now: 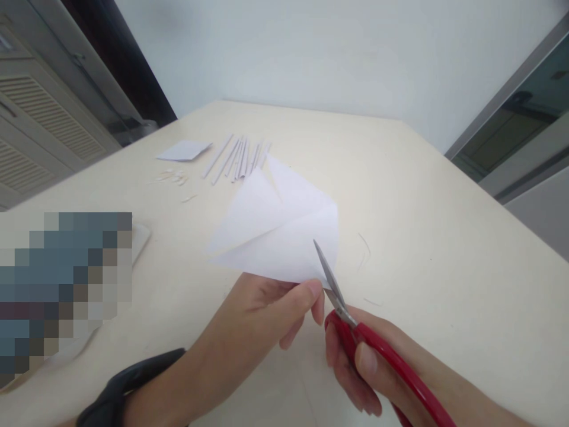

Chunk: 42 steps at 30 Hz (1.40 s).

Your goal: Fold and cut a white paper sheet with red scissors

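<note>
Cutting step was in hand: the left hand (267, 308) pinched the near corner of a folded white paper sheet (280, 234) between thumb and fingers (306, 293), holding it lifted above the middle of the table (444, 249), tilted away from the person. The right hand (368, 367) was closed around the red handles of the scissors (342, 308), blades nearly shut, tips lying over the sheet's near right edge, just beside the left thumb. Judged: a cut was at or near its start; the next move would call for keeping the sheet taut and the thumb clear of the blades. A black wristband (124, 385) sat on the left wrist. Toward the far left corner of the cream table lay a row of thin paper strips (237, 157), a small paper piece (184, 150) and tiny offcuts (173, 177). A blurred-out patch covered the left edge. Room: pale wall behind, louvred cabinet (40, 136) far left, glazed frame (520, 124) right.
</note>
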{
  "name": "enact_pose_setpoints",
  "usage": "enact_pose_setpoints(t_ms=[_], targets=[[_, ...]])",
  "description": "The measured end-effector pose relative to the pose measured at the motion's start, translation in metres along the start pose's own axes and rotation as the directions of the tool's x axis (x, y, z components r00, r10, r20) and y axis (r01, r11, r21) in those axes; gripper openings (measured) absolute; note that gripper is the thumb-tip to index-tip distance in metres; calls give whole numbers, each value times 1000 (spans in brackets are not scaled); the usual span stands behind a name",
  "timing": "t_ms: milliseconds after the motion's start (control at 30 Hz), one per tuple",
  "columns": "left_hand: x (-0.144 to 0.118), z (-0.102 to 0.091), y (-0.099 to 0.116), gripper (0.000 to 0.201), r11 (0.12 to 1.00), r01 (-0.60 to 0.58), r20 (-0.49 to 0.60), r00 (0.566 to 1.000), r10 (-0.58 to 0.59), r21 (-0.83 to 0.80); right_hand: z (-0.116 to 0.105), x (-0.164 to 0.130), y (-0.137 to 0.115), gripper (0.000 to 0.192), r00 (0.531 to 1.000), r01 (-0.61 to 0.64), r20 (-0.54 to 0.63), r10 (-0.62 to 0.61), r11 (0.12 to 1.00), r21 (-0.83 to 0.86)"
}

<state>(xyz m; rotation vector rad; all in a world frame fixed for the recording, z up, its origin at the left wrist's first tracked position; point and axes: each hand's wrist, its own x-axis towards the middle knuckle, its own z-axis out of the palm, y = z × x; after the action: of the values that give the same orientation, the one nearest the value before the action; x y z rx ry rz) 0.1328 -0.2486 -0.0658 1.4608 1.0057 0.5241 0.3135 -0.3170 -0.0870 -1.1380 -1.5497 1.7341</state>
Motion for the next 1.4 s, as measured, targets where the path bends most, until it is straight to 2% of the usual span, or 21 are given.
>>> enact_pose_setpoints(t_ms=[133, 367, 833, 1133, 1233, 1400], targets=[[0, -1, -4, 33, 999, -28, 18, 999, 29, -27, -1, -2, 3, 44, 1000, 12, 27, -13, 1000, 16], [0, 0, 7, 32, 998, 63, 26, 998, -63, 4, 0, 1, 3, 45, 998, 68, 20, -67, 997, -23], [3, 1, 1, 33, 999, 5, 34, 999, -4, -33, 0, -1, 4, 36, 998, 50, 38, -52, 998, 48], [1, 1, 12, 31, 994, 92, 66, 993, -96, 60, 0, 2, 1, 39, 999, 48, 12, -48, 998, 27], [1, -1, 9, 30, 997, 34, 83, 996, -39, 63, 1, 2, 2, 40, 999, 35, 11, -35, 999, 38], [1, -5, -5, 40, 995, -96, 5, 995, 96, 9, 2, -1, -3, 37, 996, -86, -17, 86, 996, 11]])
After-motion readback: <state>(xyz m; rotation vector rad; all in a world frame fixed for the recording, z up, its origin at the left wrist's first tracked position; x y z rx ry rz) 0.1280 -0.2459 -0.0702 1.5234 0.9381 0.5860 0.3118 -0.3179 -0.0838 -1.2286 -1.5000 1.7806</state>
